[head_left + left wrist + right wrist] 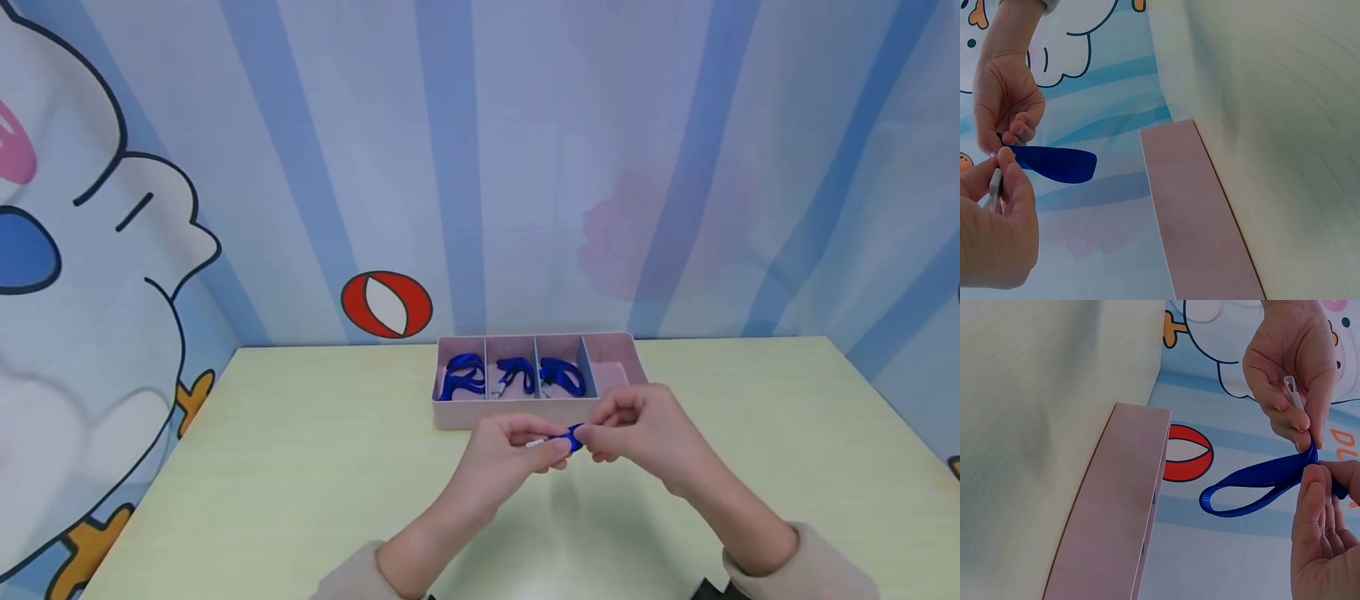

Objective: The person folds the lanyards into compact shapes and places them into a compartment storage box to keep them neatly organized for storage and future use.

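Both hands hold a blue lanyard (1260,474) in the air, in front of a pink divided box (480,414). My left hand (506,458) pinches the strap close to its white clip (1296,400), which lies along the fingers. Thumb and fingertips of my right hand (648,433) pinch the strap right beside the left fingertips. In the right wrist view a folded loop of the strap hangs out from between the hands. Three compartments of the box each have a coiled blue lanyard (465,375) in them; the rightmost one shows its bare floor.
The box stands at the back of a pale wooden table (300,467), near a blue striped backdrop (525,167) with cartoon figures. Dark objects (716,590) poke in at the bottom edge beside the right sleeve.
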`<action>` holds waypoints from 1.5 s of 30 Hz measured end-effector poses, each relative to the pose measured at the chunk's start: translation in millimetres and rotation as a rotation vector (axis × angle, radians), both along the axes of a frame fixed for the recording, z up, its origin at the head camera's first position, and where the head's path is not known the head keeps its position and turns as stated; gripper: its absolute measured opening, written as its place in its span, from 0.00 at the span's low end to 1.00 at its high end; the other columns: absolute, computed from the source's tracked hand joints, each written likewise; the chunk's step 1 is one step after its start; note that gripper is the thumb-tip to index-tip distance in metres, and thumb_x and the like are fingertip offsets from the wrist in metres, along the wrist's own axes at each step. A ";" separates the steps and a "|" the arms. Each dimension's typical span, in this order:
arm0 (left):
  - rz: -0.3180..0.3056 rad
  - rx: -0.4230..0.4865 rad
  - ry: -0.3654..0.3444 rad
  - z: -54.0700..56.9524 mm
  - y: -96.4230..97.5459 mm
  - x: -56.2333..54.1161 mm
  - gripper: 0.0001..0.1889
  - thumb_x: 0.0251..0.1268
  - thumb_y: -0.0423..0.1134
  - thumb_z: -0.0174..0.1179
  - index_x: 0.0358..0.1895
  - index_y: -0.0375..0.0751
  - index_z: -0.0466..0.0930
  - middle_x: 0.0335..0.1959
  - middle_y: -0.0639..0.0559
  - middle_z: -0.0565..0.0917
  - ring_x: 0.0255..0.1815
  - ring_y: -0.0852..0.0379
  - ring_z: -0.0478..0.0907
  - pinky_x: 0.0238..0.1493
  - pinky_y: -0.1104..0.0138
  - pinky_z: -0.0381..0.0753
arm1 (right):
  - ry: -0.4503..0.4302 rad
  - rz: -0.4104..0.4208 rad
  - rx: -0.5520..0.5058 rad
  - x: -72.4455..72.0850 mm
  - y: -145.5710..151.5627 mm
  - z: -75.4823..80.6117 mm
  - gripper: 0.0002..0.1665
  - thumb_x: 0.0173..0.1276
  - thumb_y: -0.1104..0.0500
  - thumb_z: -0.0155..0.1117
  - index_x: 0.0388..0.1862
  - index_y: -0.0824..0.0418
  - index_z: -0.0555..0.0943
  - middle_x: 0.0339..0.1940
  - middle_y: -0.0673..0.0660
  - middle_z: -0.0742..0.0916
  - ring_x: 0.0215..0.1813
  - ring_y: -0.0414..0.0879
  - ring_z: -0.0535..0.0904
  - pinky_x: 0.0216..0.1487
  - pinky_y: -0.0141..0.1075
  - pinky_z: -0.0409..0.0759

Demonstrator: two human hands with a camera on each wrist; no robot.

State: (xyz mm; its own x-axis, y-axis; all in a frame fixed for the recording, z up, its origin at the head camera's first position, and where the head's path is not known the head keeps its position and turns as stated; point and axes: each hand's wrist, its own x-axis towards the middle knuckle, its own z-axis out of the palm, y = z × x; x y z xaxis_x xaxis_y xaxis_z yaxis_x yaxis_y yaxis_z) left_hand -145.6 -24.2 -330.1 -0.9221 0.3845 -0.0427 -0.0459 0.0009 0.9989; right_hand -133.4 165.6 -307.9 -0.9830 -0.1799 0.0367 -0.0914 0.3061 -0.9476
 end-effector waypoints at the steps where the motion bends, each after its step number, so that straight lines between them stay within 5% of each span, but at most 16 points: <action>1: -0.001 0.001 0.001 -0.1 0.4 0.4 0.10 0.58 0.35 0.64 0.41 0.33 0.83 0.33 0.45 0.86 0.30 0.56 0.83 0.37 0.66 0.80 | -0.003 0.008 -0.004 0.1 0.0 -0.3 0.11 0.56 0.63 0.69 0.29 0.72 0.79 0.20 0.57 0.84 0.24 0.49 0.81 0.32 0.41 0.82; 13: 0.006 0.082 -0.029 -3.8 0.9 2.3 0.11 0.59 0.31 0.62 0.43 0.29 0.81 0.37 0.42 0.85 0.36 0.54 0.84 0.42 0.63 0.81 | -0.009 0.131 -0.083 -3.3 3.1 -7.8 0.19 0.66 0.59 0.61 0.41 0.78 0.80 0.30 0.64 0.86 0.32 0.47 0.84 0.37 0.39 0.83; 18: -0.004 0.114 -0.038 -4.3 -0.6 1.8 0.13 0.60 0.32 0.62 0.47 0.31 0.81 0.40 0.41 0.85 0.39 0.53 0.83 0.43 0.62 0.81 | 0.003 0.087 -0.078 -1.3 1.8 -8.6 0.18 0.62 0.60 0.65 0.43 0.75 0.80 0.33 0.64 0.86 0.32 0.46 0.84 0.38 0.38 0.82; 27: 0.031 0.169 -0.045 -5.4 1.6 2.2 0.15 0.57 0.35 0.65 0.46 0.30 0.81 0.36 0.42 0.85 0.35 0.55 0.84 0.43 0.61 0.81 | 0.376 -0.045 0.188 4.6 -13.5 -15.0 0.05 0.56 0.66 0.70 0.33 0.61 0.86 0.29 0.51 0.87 0.29 0.38 0.82 0.31 0.31 0.81; 35: 0.033 0.122 -0.054 -5.7 -3.7 -1.1 0.12 0.59 0.35 0.63 0.43 0.30 0.82 0.33 0.44 0.85 0.32 0.58 0.83 0.43 0.63 0.81 | 0.584 0.074 0.322 0.8 0.3 -14.4 0.11 0.55 0.66 0.70 0.38 0.57 0.85 0.23 0.40 0.81 0.23 0.35 0.73 0.24 0.30 0.76; 38: 0.012 0.102 -0.068 -4.0 -6.9 -2.9 0.13 0.59 0.36 0.63 0.43 0.30 0.82 0.33 0.45 0.85 0.32 0.58 0.83 0.43 0.64 0.81 | 0.634 0.111 0.372 -3.3 15.2 -15.3 0.21 0.51 0.66 0.73 0.47 0.56 0.83 0.31 0.43 0.80 0.30 0.36 0.72 0.29 0.31 0.76; 42: -0.027 0.112 -0.075 -1.0 -10.6 -3.5 0.14 0.61 0.35 0.62 0.45 0.28 0.81 0.33 0.44 0.85 0.33 0.57 0.83 0.43 0.64 0.81 | 0.604 0.191 0.403 -10.0 29.4 -19.6 0.27 0.54 0.61 0.73 0.55 0.56 0.78 0.51 0.49 0.80 0.45 0.38 0.73 0.38 0.36 0.78; 45: -0.043 0.123 -0.083 1.3 -12.5 -2.9 0.14 0.61 0.35 0.61 0.46 0.28 0.80 0.32 0.44 0.85 0.32 0.58 0.83 0.43 0.64 0.81 | 0.516 0.234 0.372 -13.8 34.7 -24.3 0.24 0.58 0.58 0.69 0.55 0.56 0.78 0.53 0.48 0.81 0.48 0.39 0.74 0.42 0.38 0.78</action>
State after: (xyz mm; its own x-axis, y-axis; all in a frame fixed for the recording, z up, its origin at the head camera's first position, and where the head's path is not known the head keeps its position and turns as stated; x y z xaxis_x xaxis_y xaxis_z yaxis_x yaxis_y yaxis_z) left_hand -148.5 -36.7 -328.9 -0.9002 0.4302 -0.0678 -0.1306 -0.1180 0.9844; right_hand -147.2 200.3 -332.1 -0.7897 -0.4771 0.3856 -0.6074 0.5204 -0.6001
